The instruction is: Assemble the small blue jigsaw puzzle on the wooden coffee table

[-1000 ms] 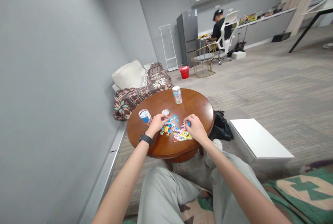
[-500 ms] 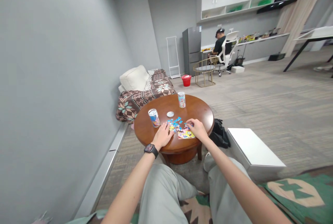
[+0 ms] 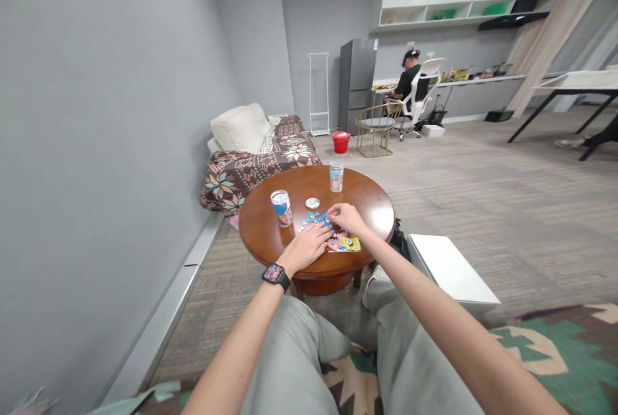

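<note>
My left hand [image 3: 311, 244] lies flat with its fingers stretched over loose jigsaw puzzle pieces on the round brown table [image 3: 261, 235]. Beyond its fingertips are blue puzzle pieces [image 3: 315, 216]. My right hand [image 3: 346, 217] is closed in a pinch at the right edge of these pieces, on what looks like a small puzzle piece partly hidden by the fingers. Below it lies a partly joined puzzle [image 3: 346, 244] with a yellow cartoon face. A printed can [image 3: 282, 210] stands left of the pieces, and a round metal lid [image 3: 312, 203] lies behind them.
A second printed can [image 3: 336, 178] stands towards the table's far side. Behind the table are a covered couch [image 3: 255, 167], a red bucket [image 3: 340, 143] and a wire-frame chair [image 3: 375, 124]. A white box [image 3: 451, 267] sits to the right. A person [image 3: 409, 80] sits at the back counter.
My right hand has moved from the joined puzzle up and left to the loose blue pieces. My left hand stays over the pieces, its fingers now further right. The camera view has shifted slightly.
</note>
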`<act>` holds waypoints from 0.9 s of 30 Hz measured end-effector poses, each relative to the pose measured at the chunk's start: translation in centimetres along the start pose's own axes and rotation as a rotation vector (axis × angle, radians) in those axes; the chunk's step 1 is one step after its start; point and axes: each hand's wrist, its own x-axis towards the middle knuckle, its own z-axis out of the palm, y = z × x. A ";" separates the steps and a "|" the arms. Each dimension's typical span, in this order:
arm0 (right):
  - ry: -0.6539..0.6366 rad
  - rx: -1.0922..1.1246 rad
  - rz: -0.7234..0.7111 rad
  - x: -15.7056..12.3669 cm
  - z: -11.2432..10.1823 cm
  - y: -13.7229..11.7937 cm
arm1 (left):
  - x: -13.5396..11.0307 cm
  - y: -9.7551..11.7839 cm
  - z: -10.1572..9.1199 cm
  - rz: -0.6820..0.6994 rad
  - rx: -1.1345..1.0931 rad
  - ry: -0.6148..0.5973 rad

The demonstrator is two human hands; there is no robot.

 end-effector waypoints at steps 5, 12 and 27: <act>0.082 -0.156 -0.144 -0.6 0.0 2.0 | 0.2 0.0 0.1 0.032 -0.027 0.002; 0.033 -0.139 -0.316 -5.4 -1.1 3.8 | 0.2 0.3 -0.3 0.016 -0.081 0.037; 0.149 -0.236 -0.234 -6.5 -0.6 2.9 | 0.3 0.5 -0.5 -0.073 -0.062 0.039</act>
